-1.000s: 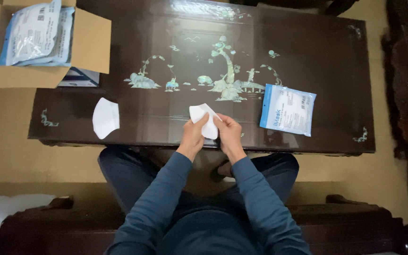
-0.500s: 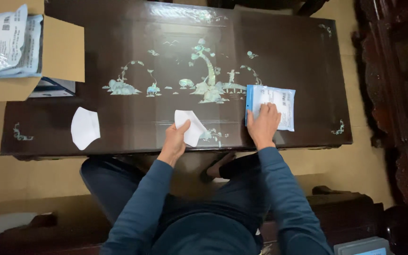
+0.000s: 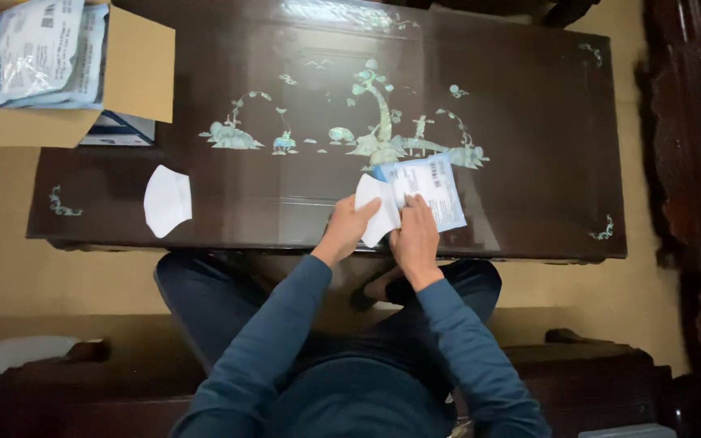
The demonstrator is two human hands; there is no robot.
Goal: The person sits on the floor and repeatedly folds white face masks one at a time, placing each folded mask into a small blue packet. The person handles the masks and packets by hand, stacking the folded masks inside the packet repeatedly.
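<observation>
My left hand (image 3: 347, 229) holds a folded white face mask (image 3: 374, 204) over the near edge of a dark lacquered table (image 3: 529, 146). My right hand (image 3: 415, 237) grips the lower edge of a blue-and-white plastic pouch (image 3: 429, 188) right beside the mask; pouch and mask overlap between the two hands. A second white mask (image 3: 166, 200) lies flat on the table to the left, apart from both hands.
An open cardboard box (image 3: 135, 69) with several bagged packs (image 3: 38, 49) sits at the table's far left corner. A small boxed item (image 3: 119, 130) lies under its flap. The tabletop carries a pearl-inlay landscape (image 3: 367, 134). Dark carved furniture (image 3: 691, 186) stands to the right.
My right hand reached right to the pouch, took hold of it and drew it left to the mask in my left hand. The view has shifted slightly.
</observation>
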